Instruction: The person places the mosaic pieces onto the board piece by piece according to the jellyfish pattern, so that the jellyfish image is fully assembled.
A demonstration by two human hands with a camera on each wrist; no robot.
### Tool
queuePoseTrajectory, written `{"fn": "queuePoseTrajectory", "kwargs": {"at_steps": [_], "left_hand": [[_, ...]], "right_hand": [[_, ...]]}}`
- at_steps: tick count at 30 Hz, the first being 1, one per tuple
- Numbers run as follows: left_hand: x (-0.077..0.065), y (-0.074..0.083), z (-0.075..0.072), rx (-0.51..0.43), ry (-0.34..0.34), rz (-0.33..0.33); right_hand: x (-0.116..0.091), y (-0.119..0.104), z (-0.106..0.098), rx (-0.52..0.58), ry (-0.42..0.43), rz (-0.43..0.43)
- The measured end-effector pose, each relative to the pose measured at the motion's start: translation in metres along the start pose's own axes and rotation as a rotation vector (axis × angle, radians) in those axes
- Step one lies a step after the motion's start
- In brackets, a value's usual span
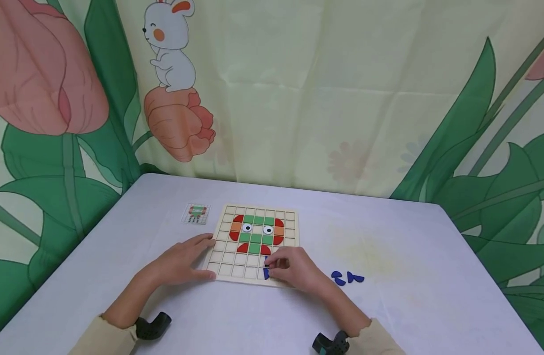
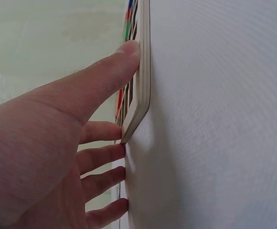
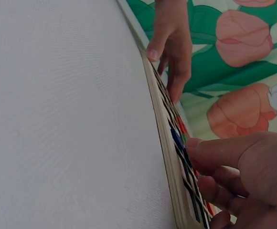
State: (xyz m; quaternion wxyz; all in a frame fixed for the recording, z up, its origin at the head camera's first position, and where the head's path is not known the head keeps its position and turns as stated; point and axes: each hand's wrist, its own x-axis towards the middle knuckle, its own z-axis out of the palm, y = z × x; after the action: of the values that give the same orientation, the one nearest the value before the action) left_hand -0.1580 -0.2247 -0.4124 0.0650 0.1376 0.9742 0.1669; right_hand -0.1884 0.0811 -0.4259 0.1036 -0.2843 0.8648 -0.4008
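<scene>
A wooden grid board point(image 1: 225, 270) lies on the table, with red, green and orange pieces and two eye pieces point(image 1: 268, 230) set in its squares. My left hand point(image 1: 180, 261) steadies the board's left side; in the left wrist view its thumb point(image 2: 122, 62) presses the edge near a corner, fingers fairly straight. Over the board's lower right part, my right hand point(image 1: 294, 267) has thumb and forefinger pinched at a dark blue piece point(image 3: 177, 139) in the grid. Another blue piece point(image 1: 266, 273) shows just below the fingertips. The right fingers partly hide these pieces.
Several loose blue pieces point(image 1: 338, 278) lie on the white tablecloth point(image 1: 400, 305) right of the board. A small picture card point(image 1: 195, 214) of a similar figure lies beyond its left side. A printed curtain point(image 1: 272, 98) hangs behind the table.
</scene>
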Motion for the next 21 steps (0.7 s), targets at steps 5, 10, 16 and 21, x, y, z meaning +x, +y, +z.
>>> {"fn": "queuePoseTrajectory", "kwargs": {"at_steps": [5,10,16,21], "left_hand": [[0.001,0.000,0.000,0.003,0.002,-0.003],[0.001,0.000,0.000,0.002,0.001,-0.005],[-0.001,0.001,-0.001,0.006,-0.004,-0.009],[-0.001,0.001,-0.001,0.005,-0.001,-0.008]], "right_hand": [[-0.004,-0.003,-0.015,0.018,0.043,0.098],[-0.013,0.003,-0.039,-0.023,0.144,0.180],[-0.032,0.021,-0.058,-0.078,0.179,0.181],[-0.049,0.034,-0.071,-0.106,0.203,0.175]]}}
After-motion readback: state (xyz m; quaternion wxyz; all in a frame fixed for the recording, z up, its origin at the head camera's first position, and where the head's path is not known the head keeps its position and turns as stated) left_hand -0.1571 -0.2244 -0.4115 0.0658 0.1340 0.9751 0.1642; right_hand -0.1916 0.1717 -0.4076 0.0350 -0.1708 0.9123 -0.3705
